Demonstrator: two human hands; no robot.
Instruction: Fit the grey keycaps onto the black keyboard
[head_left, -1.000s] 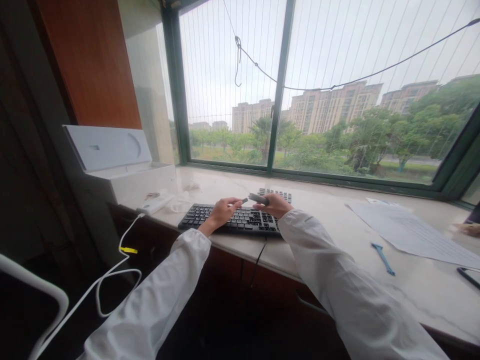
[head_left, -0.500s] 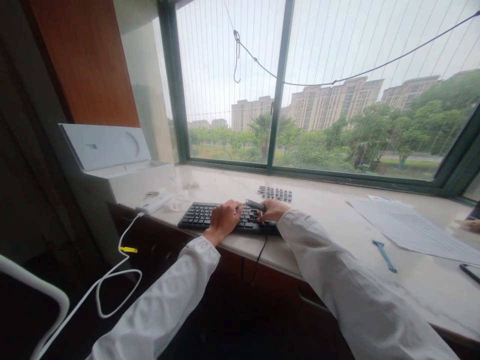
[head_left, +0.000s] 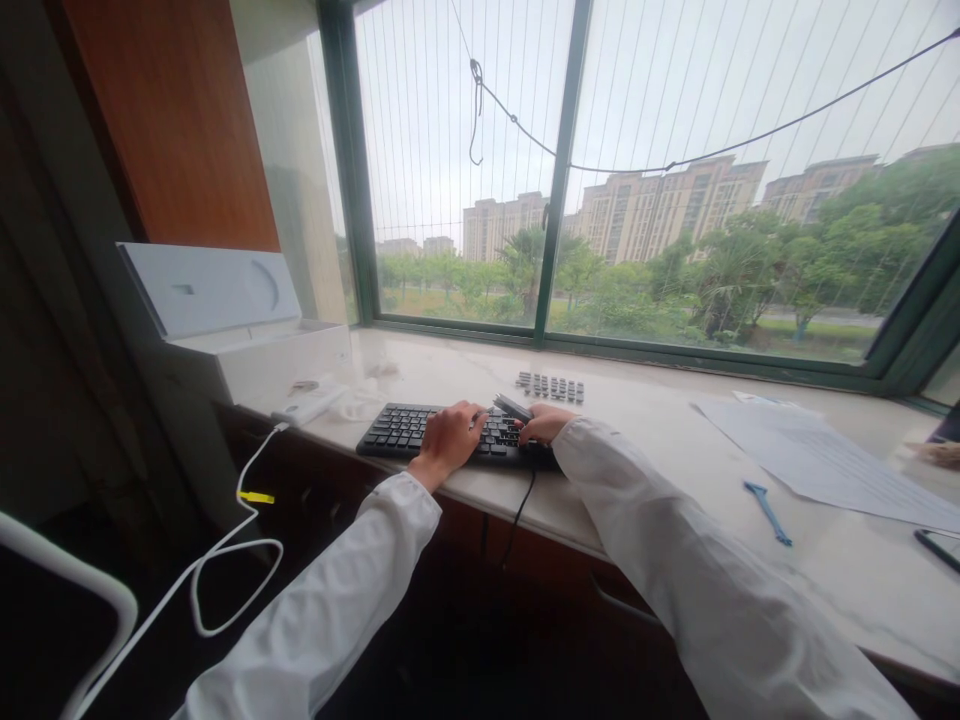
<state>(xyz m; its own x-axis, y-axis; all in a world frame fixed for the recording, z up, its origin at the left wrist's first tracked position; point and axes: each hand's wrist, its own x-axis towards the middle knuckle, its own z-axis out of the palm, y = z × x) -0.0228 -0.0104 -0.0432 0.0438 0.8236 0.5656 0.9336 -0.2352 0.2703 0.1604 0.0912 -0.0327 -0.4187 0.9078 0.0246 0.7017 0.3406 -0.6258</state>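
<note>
A black keyboard (head_left: 401, 430) lies on the pale stone sill in front of me. My left hand (head_left: 448, 437) rests curled on its keys near the middle; whether it pinches anything is hidden. My right hand (head_left: 545, 424) sits at the keyboard's right end and holds a dark grey, bar-shaped tool (head_left: 513, 406), tilted up toward the window. Behind the hands, a row of loose dark keycaps (head_left: 550, 386) lies on the sill. Both arms wear white sleeves.
An open white box (head_left: 225, 320) stands at the left, a white charger and cable (head_left: 259, 470) hanging off the edge. Paper sheets (head_left: 817, 455), a blue tool (head_left: 766, 510) and a phone's edge (head_left: 937, 548) lie at the right. The window runs along the back.
Both hands came down from just above the keyboard onto its keys. The grey tool in my right hand dropped with them and now tilts up more.
</note>
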